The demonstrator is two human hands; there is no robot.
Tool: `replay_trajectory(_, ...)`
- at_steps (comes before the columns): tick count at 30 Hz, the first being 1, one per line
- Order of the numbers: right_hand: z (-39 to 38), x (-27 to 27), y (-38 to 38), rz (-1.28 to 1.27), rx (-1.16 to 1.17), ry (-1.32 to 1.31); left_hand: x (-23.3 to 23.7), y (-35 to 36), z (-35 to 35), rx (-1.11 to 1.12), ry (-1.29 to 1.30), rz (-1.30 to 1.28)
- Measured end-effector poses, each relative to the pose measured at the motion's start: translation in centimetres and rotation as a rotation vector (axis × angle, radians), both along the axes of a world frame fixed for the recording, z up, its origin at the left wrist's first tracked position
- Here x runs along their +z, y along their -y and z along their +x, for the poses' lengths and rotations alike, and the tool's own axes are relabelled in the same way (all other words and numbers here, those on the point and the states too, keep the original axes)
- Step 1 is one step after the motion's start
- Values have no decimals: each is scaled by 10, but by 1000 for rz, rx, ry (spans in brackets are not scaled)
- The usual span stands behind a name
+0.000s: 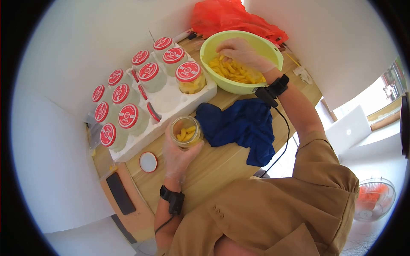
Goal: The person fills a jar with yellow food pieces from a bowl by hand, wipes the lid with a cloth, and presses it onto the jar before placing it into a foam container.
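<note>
My left hand [177, 155], in a clear plastic glove, is wrapped around an open glass jar [174, 128] with a few yellow strips [186, 134] at its bottom. The jar's mouth tilts toward me. My right hand [243, 52], also gloved, reaches into a light green bowl [232, 86]. Its fingers are bent together over yellow strips [235, 70], which look like cut fruit, and seem to pinch some; the fingertips are partly hidden. A jar lid [148, 162] lies inside up on the table, left of my left hand.
Several red-lidded jars [128, 116] stand in a white foam tray [171, 109]; one filled jar [190, 77] holds yellow pieces. A blue cloth [239, 126] lies between bowl and me. A red plastic bag [235, 19] is behind the bowl. A phone [121, 193] lies at left.
</note>
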State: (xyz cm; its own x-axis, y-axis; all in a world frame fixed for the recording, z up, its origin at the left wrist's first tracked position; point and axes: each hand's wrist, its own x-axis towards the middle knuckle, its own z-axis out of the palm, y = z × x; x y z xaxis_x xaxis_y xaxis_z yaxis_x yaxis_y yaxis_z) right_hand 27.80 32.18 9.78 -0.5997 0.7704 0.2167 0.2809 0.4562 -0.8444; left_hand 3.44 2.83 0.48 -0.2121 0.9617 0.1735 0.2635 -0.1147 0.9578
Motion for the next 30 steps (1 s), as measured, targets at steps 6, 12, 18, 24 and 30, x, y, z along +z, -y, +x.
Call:
replay_trajectory(6,-16,38,33,81,263,-76,-2,1,-2,16,0,22)
replay_trajectory(12,-59,68,114,197,492,139,-13,-3,-3,-5,45,37)
replay_trajectory(18,-82,59,150,231,613,218,4,1,2,-4,158,-15)
replay_trajectory(24,-91,38,153,167,669,150,4,0,2,5,97,21)
replay_trajectory(30,-93,35,151,162,688,136,-5,-3,0,-19,134,35)
